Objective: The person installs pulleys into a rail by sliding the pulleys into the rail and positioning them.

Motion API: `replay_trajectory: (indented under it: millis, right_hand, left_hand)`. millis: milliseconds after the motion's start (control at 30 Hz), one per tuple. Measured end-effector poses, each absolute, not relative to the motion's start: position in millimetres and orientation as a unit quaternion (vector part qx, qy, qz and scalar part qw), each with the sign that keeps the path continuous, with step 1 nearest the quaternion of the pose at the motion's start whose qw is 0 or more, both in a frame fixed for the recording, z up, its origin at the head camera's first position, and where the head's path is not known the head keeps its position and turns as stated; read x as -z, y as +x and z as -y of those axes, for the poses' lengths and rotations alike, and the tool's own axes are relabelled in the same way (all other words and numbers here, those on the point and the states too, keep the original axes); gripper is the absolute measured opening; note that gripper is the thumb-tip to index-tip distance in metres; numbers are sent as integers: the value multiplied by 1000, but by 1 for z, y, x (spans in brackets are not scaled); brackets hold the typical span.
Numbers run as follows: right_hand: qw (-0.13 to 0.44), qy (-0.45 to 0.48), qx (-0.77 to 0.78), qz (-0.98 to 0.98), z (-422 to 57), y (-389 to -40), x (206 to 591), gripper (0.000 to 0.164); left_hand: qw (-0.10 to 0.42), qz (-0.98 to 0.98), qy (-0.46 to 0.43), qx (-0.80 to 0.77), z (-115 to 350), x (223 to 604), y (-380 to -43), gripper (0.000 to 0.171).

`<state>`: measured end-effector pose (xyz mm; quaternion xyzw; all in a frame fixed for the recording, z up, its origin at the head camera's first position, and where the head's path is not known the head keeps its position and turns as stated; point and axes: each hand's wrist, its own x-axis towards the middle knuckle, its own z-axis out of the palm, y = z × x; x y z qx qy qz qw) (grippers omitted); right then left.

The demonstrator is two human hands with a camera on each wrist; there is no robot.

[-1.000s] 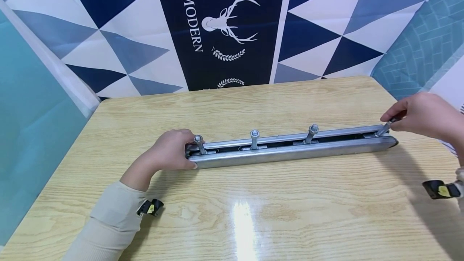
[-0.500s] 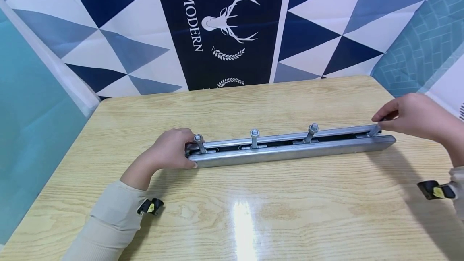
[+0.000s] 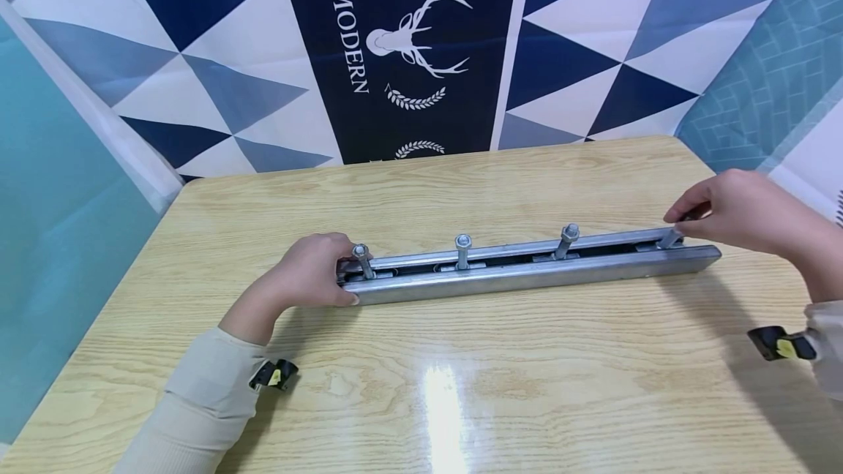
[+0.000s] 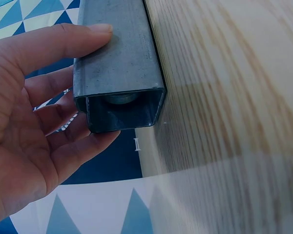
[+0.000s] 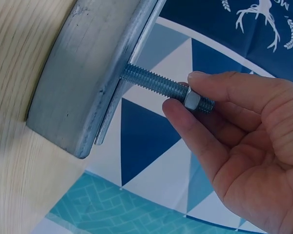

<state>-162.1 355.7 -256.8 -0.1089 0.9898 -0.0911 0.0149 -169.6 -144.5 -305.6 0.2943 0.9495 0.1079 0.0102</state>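
A long metal channel [image 3: 527,276] with a slot along its top lies across the wooden table. My left hand [image 3: 309,269] grips its left end; in the left wrist view the thumb [image 4: 95,38] lies along one side wall and the fingers on the opposite side, by the hollow end. At the right end, my right hand [image 3: 744,211] pinches a threaded bolt [image 5: 154,82] at its hex nut [image 5: 192,100] between thumb and finger. This bolt stands up out of the slot. Three more bolts with nuts, among them the middle bolt [image 3: 463,251], rise from the slot.
The light wooden table [image 3: 527,371] extends in front of and behind the channel. A patterned cloth [image 3: 421,42] with triangles and a deer head hangs behind it. Teal sheeting [image 3: 66,240] borders the left side.
My right hand has slid the right-end bolt leftward along the slot, in from the channel's end. The left hand and the other bolts have stayed in place.
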Motion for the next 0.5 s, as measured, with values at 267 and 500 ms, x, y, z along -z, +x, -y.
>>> replay_trajectory:
  millis: [267,500]
  right_hand:
    - [16,-117,85,-989,-347,-162,254,8]
    - [15,-123,82,-989,-346,-162,255,9]
  left_hand:
    - [12,-950,293,-109,145,306,-170,49]
    - [12,-950,293,-110,145,306,-170,49]
